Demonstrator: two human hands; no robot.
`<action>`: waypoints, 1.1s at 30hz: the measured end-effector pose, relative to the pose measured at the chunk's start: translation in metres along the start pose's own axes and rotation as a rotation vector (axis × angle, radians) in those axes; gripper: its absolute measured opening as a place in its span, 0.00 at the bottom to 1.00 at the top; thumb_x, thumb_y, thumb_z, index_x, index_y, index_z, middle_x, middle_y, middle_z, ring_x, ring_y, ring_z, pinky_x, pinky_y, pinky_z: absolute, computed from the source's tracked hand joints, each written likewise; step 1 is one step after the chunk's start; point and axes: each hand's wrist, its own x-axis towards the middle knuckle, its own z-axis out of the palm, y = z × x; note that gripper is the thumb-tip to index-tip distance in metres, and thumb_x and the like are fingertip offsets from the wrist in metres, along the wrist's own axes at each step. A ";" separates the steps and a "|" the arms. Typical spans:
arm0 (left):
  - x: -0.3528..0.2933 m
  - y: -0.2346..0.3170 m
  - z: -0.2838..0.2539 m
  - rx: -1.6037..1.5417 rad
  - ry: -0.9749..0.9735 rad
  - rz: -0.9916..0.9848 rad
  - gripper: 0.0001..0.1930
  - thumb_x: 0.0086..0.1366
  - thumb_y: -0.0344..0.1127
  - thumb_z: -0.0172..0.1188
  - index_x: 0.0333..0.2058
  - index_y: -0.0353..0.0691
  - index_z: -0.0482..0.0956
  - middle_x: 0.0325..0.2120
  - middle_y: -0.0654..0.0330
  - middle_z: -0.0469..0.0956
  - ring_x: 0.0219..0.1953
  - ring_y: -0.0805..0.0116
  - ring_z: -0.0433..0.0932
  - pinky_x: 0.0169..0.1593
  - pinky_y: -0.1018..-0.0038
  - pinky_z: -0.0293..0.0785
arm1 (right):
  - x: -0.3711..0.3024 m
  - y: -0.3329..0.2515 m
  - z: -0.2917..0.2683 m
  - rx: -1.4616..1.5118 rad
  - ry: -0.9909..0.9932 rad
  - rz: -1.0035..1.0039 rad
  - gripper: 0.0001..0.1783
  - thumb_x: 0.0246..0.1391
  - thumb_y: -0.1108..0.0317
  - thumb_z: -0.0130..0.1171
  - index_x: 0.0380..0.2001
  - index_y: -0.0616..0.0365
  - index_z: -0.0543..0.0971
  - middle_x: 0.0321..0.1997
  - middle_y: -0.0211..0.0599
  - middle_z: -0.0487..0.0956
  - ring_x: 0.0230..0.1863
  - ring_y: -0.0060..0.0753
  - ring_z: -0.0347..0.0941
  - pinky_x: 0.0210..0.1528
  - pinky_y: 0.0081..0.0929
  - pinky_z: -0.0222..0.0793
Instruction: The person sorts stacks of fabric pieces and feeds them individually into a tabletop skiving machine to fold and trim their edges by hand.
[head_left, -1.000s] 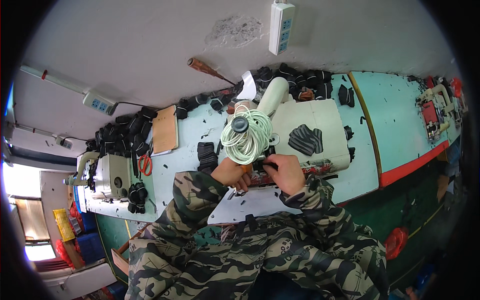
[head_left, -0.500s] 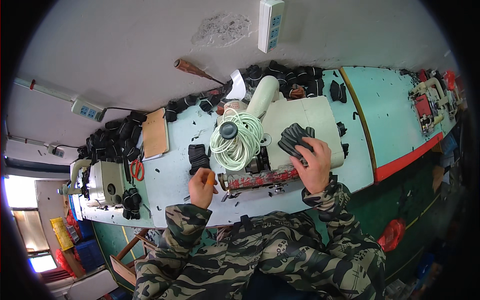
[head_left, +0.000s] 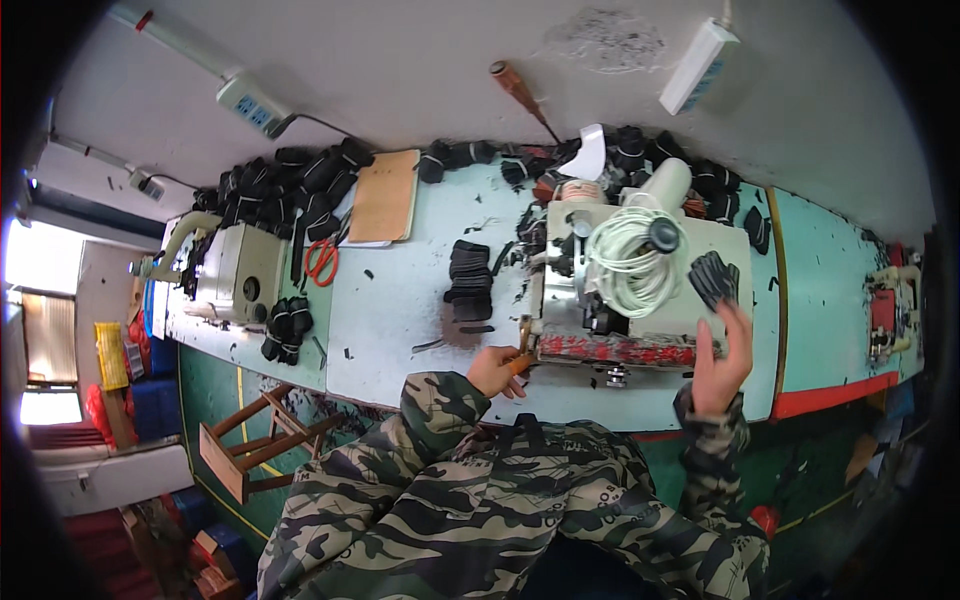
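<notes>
In the head view, the only one, a cream sewing machine (head_left: 660, 331) stands on the pale tabletop (head_left: 395, 310). The left hand (head_left: 497, 370) is at the machine's near left corner, an orange sleeve (head_left: 519, 365) round one finger; its fingers are bent and bunched, and I cannot tell whether they pinch anything. The right hand (head_left: 725, 365) is at the machine's right part, thumb and forefinger spread apart, fingertips at the near edge of a bundle of black strips (head_left: 713, 278) lying on the machine's top; overlap hides whether they touch it. A coil of pale cord (head_left: 635, 262) hangs over the machine just left of that bundle, and another black stack (head_left: 470, 280) lies left of the machine. The upper bundle looks loose, so a one-sided push could fan it out or tip it off; a sideways sweep of the right hand could snag the coil.
</notes>
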 end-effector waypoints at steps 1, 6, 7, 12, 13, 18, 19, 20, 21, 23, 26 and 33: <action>-0.003 0.000 -0.003 -0.003 -0.053 -0.013 0.17 0.67 0.39 0.54 0.47 0.31 0.74 0.33 0.51 0.80 0.30 0.67 0.82 0.26 0.78 0.78 | -0.012 -0.014 0.000 0.143 -0.063 0.069 0.14 0.47 0.74 0.62 0.39 0.65 0.76 0.44 0.43 0.77 0.46 0.42 0.73 0.49 0.34 0.68; -0.009 -0.003 -0.049 0.510 0.469 0.429 0.24 0.59 0.41 0.63 0.48 0.32 0.71 0.30 0.55 0.78 0.27 0.63 0.80 0.28 0.71 0.76 | -0.079 -0.085 0.064 0.614 -0.939 0.034 0.15 0.47 0.69 0.62 0.39 0.64 0.77 0.41 0.47 0.76 0.42 0.43 0.74 0.47 0.33 0.69; -0.009 -0.003 -0.061 0.661 0.673 0.518 0.26 0.54 0.41 0.66 0.49 0.33 0.70 0.33 0.55 0.76 0.32 0.60 0.78 0.33 0.68 0.75 | -0.091 -0.097 0.088 0.617 -0.970 -0.065 0.16 0.47 0.69 0.62 0.40 0.64 0.76 0.42 0.48 0.75 0.42 0.46 0.74 0.47 0.34 0.69; 0.004 -0.004 -0.088 0.778 0.842 0.668 0.29 0.46 0.37 0.70 0.48 0.36 0.71 0.42 0.55 0.72 0.47 0.54 0.70 0.47 0.65 0.71 | -0.109 -0.123 0.220 0.384 -0.646 0.074 0.22 0.47 0.76 0.59 0.48 0.64 0.71 0.49 0.49 0.71 0.43 0.47 0.74 0.46 0.34 0.71; 0.008 -0.005 -0.089 0.772 0.837 0.652 0.29 0.46 0.37 0.70 0.48 0.36 0.71 0.42 0.55 0.72 0.47 0.54 0.70 0.47 0.65 0.71 | -0.106 -0.122 0.237 0.289 -0.575 0.110 0.22 0.47 0.77 0.59 0.49 0.64 0.71 0.50 0.49 0.70 0.42 0.50 0.73 0.45 0.36 0.71; 0.017 -0.013 -0.092 0.769 0.810 0.705 0.23 0.46 0.32 0.68 0.43 0.38 0.75 0.42 0.56 0.73 0.45 0.55 0.71 0.46 0.65 0.71 | -0.092 -0.112 0.268 0.097 -0.564 0.140 0.22 0.46 0.75 0.61 0.48 0.59 0.72 0.48 0.44 0.68 0.43 0.52 0.72 0.43 0.40 0.69; 0.017 -0.013 -0.093 0.758 0.775 0.649 0.22 0.46 0.32 0.68 0.43 0.39 0.75 0.41 0.56 0.73 0.45 0.55 0.71 0.45 0.65 0.71 | -0.090 -0.113 0.267 0.057 -0.610 0.193 0.21 0.46 0.74 0.61 0.47 0.58 0.73 0.48 0.44 0.67 0.43 0.52 0.72 0.43 0.41 0.69; 0.018 -0.013 -0.093 0.750 0.782 0.668 0.22 0.46 0.32 0.68 0.43 0.39 0.75 0.41 0.56 0.73 0.45 0.55 0.71 0.45 0.65 0.71 | -0.090 -0.115 0.265 0.063 -0.587 0.181 0.21 0.45 0.74 0.62 0.46 0.55 0.74 0.48 0.42 0.67 0.42 0.52 0.72 0.42 0.42 0.69; 0.019 -0.013 -0.094 0.730 0.765 0.654 0.21 0.46 0.32 0.68 0.42 0.39 0.75 0.40 0.57 0.74 0.44 0.55 0.72 0.44 0.65 0.71 | -0.089 -0.117 0.263 0.060 -0.582 0.168 0.21 0.45 0.74 0.62 0.46 0.55 0.74 0.48 0.42 0.67 0.42 0.52 0.72 0.42 0.42 0.69; 0.020 -0.013 -0.095 0.707 0.743 0.642 0.20 0.47 0.32 0.68 0.41 0.39 0.75 0.38 0.57 0.74 0.42 0.55 0.73 0.44 0.64 0.72 | -0.088 -0.121 0.258 -0.010 -0.652 0.168 0.19 0.44 0.73 0.64 0.42 0.54 0.75 0.46 0.42 0.67 0.41 0.51 0.73 0.41 0.42 0.70; 0.019 -0.015 -0.098 0.627 0.655 0.612 0.19 0.46 0.30 0.68 0.39 0.40 0.75 0.31 0.57 0.75 0.36 0.52 0.75 0.38 0.63 0.73 | -0.085 -0.123 0.255 -0.026 -0.671 0.163 0.15 0.43 0.74 0.64 0.37 0.55 0.76 0.41 0.40 0.70 0.41 0.52 0.72 0.41 0.40 0.69; 0.010 -0.013 -0.115 -0.113 0.378 0.432 0.14 0.58 0.38 0.64 0.39 0.37 0.75 0.29 0.52 0.80 0.25 0.69 0.79 0.29 0.74 0.74 | -0.096 -0.122 0.264 0.667 -0.821 0.714 0.12 0.44 0.71 0.66 0.32 0.60 0.75 0.23 0.35 0.76 0.26 0.36 0.76 0.27 0.33 0.70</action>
